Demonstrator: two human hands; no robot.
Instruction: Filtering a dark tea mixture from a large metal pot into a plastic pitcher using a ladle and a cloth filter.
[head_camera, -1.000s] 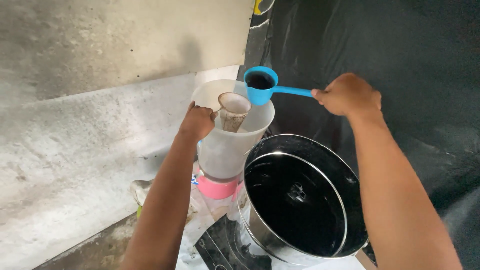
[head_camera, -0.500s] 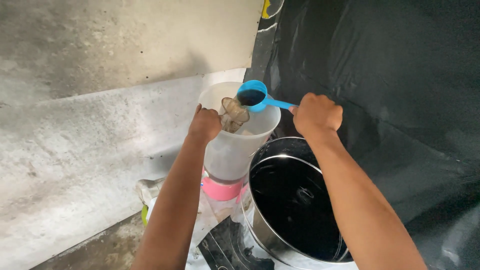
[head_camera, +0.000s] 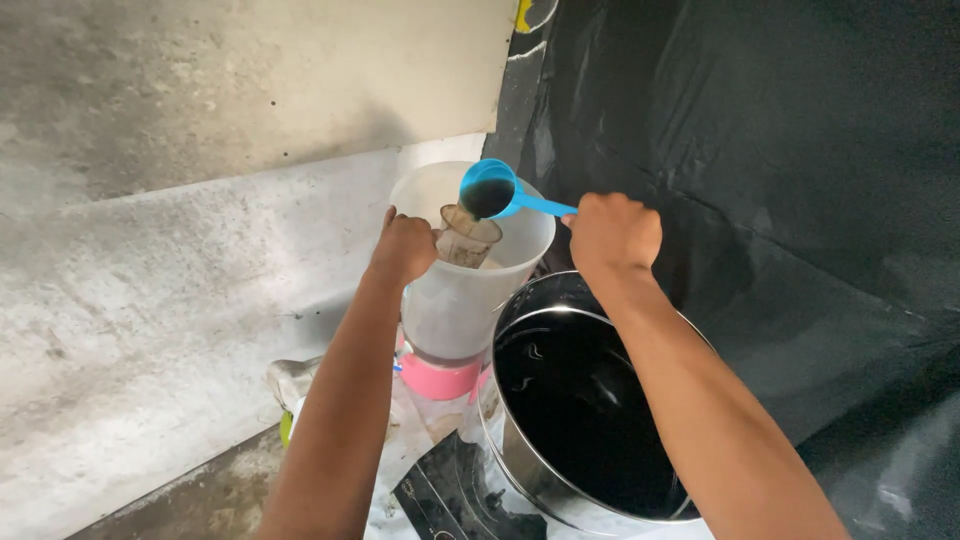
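A blue plastic ladle (head_camera: 490, 190) is being held by its handle in the closed right hand (head_camera: 614, 232), above the mouth of a translucent white plastic jug (head_camera: 470, 275). The ladle is being tipped to the left, so that its bowl, dark with liquid, is being turned toward a cloth strainer (head_camera: 468, 238) hanging inside the jug. The strainer is being kept at the jug's near rim by the left hand (head_camera: 405, 247), which is curled shut around the strainer's handle; the fingers themselves are being hidden by the back of the hand. The strainer's stained cloth sock is being seen hanging down into the jug, just below the ladle's lip.

The jug is being carried on a pink base (head_camera: 437, 377), standing just beside a large steel pot (head_camera: 585, 415) filled with dark liquid. The pot is being shown at lower centre, below the right forearm, with its rim touching or nearly touching the jug; which of the two cannot be told. A dark stove top (head_camera: 440, 498) is being partly seen beneath the pot. A grey concrete wall (head_camera: 190, 230) is being shown at left, and black plastic sheeting (head_camera: 780, 170) at right.
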